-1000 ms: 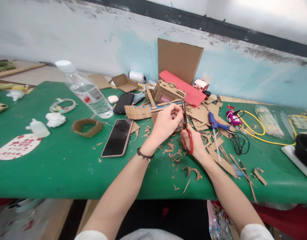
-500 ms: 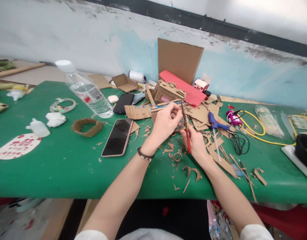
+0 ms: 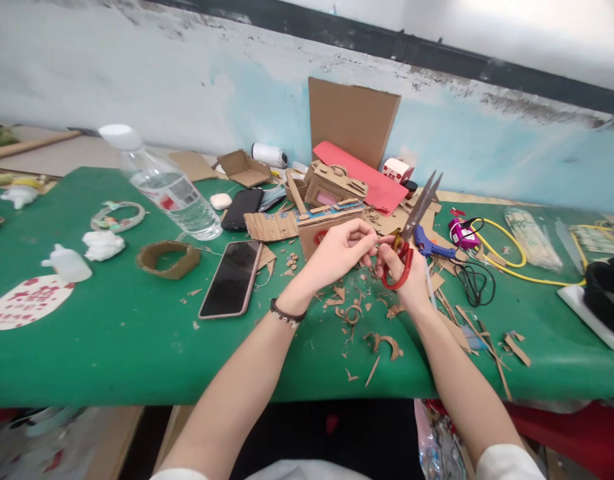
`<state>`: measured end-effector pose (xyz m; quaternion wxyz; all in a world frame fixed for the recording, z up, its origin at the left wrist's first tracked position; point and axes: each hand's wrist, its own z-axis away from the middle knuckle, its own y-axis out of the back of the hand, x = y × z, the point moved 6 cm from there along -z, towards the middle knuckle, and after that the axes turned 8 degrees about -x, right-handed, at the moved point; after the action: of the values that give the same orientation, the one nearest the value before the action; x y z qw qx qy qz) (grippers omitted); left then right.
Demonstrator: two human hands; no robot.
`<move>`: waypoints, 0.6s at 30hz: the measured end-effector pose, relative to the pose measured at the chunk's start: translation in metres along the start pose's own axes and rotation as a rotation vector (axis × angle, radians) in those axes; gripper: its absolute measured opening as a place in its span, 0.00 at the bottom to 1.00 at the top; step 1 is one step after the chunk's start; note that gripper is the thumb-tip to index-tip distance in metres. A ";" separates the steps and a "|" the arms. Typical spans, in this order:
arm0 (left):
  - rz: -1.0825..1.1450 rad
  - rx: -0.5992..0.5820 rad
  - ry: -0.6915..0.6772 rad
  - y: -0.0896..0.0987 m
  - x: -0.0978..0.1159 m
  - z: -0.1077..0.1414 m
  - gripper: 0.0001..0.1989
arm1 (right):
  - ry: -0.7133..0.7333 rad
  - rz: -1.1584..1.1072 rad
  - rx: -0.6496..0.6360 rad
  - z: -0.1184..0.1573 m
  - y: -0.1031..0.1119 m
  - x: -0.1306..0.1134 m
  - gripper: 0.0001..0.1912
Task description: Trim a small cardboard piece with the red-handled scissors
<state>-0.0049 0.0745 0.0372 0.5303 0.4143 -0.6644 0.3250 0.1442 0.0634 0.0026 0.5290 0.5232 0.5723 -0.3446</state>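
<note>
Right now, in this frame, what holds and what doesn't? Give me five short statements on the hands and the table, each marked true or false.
1. The right hand holds the scissors. True.
2. The bracelet is on the right arm. False: it circles the left wrist.
3. The glue gun is blue. True.
4. The bottle has no cap. False: a white cap is on it.
5. The scissors' blades point toward the person. False: they point away, toward the wall.
</note>
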 end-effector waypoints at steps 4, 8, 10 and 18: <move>0.002 -0.054 0.041 -0.009 -0.005 0.001 0.10 | 0.038 -0.072 0.070 0.000 0.008 -0.004 0.19; 0.005 -0.063 0.022 -0.010 -0.006 -0.001 0.10 | 0.052 -0.112 0.046 0.000 0.009 -0.004 0.16; 0.007 -0.059 0.011 -0.010 -0.006 -0.002 0.11 | 0.057 -0.139 0.041 -0.001 0.009 -0.003 0.15; 0.033 -0.067 0.056 -0.020 -0.014 -0.003 0.11 | 0.015 -0.117 0.067 -0.004 0.013 0.007 0.16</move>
<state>0.0152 0.0711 0.0237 0.5567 0.3760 -0.6667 0.3228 0.1567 0.0714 -0.0009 0.4860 0.5090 0.5937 -0.3901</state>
